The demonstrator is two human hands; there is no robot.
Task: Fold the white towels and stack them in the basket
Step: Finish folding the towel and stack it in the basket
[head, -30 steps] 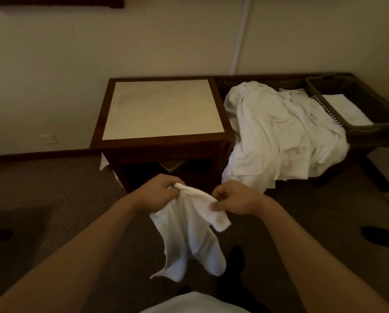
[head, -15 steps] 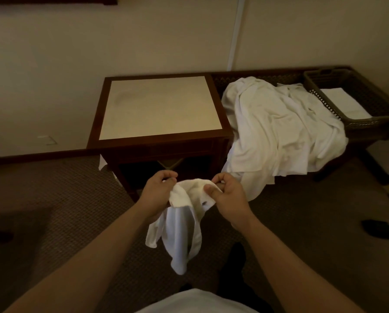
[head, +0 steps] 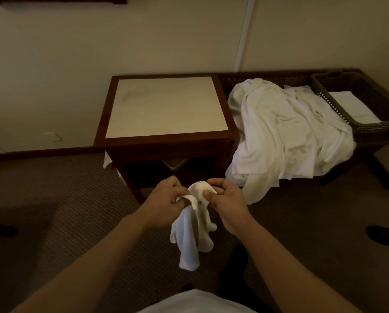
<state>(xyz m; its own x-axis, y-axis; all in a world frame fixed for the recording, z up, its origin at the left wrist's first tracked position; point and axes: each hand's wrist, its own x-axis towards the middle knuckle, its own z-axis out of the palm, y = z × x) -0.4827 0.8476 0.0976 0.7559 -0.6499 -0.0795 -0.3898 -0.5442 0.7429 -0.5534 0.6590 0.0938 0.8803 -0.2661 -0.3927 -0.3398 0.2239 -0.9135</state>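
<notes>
Far left: carpet (head: 53,211) and a dark baseboard along the wall, w/ a dark object at the left edge, too dim to identify.

Left hand (head: 166,197): fingers curled, thumb and fingers pinching the upper edge of a small white towel (head: 189,233). The towel is held in the air betw. both hands, in front of the table and above the carpet; most of it hangs down bunched below the hands, lower end loose. A bit of its top edge pokes up betw. the two hands.

Behind the hands: wood side table (head: 166,141), dark frame w/ a pale inset top.

Right hand (head: 227,199): fingers curled too, thumb and forefinger pinching the same towel's top edge just beside the left hand's grip.

Right of the table: a pile of white towels (head: 286,132), crumpled, draped over a low dark woven bench (head: 279,75) and spilling off its front edge toward the floor. Pile touches the table's right side, or nearly so; hard to tell in this light.

Far right: dark basket (head: 367,127) on the bench, just beside the pile, w/ a folded white towel (head: 351,107) lying flat inside. Dark shoe (head: 385,234) on the carpet at the right edge.
</notes>
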